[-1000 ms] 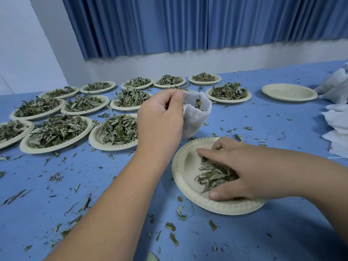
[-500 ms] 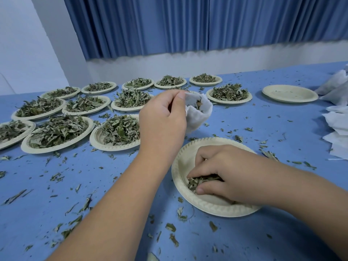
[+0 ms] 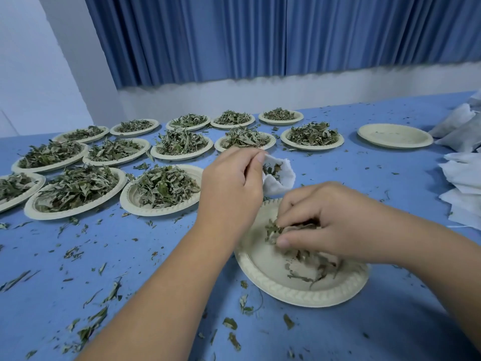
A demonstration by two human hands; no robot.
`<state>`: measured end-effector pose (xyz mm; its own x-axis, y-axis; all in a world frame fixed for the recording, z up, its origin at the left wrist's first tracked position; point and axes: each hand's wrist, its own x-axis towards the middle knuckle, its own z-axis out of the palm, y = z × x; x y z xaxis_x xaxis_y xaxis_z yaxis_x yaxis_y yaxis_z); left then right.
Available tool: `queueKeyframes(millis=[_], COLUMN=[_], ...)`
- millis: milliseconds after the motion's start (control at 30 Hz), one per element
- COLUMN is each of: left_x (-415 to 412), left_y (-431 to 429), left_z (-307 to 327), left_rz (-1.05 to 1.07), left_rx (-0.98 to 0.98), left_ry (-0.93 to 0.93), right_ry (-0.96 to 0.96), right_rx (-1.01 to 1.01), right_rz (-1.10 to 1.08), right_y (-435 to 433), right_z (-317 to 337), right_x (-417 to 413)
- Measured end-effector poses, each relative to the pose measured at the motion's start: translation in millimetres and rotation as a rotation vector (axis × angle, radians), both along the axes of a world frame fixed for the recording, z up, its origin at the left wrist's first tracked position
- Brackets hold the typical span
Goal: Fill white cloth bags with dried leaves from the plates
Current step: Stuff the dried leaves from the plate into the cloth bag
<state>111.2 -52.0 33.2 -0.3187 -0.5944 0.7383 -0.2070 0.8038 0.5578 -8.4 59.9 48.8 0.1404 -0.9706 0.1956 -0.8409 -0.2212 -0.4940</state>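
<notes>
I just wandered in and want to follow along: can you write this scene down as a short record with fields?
Left hand: holds white cloth bag open, some leaves inside
Right hand: pinches dried leaves over near plate
Near plate: few leaves left
Full plates: many, left and behind
Bare plate: far right
Spare bags: right edge
Table: blue, strewn with leaf bits

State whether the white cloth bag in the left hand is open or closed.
Open: the bag gapes at its mouth, showing leaves inside.
</notes>
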Motion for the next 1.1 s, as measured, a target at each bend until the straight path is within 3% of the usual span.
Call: queueKeyframes(millis=[133,267,467,633,967,1100], left_x=[0,-2,-5,-9,-16,-15], left_y=[2,5,11,16,26,27], left_z=[1,1,2,-1,-3,-2], left_rz=[-0.034,-0.105,-0.123,-0.194,-0.194,-0.187], left_rx=[0.046,0.154,0.142,0.136,0.094,0.104], left_ry=[-0.031,-0.075,-0.086,-0.113,-0.2,-0.176], right_ry=[-0.257,-0.287,-0.011,0.211,0.477,0.418], right_rx=[-0.095,-0.275,-0.35,-0.28,-0.122,-0.19], right_rz=[0.0,-0.145,-0.363,-0.444,-0.544,-0.57], right_y=[8,6,2,2,1,1], right_z=[17,21,11,10,9,7], right_x=[-10,-16,-9,-3,12,10])
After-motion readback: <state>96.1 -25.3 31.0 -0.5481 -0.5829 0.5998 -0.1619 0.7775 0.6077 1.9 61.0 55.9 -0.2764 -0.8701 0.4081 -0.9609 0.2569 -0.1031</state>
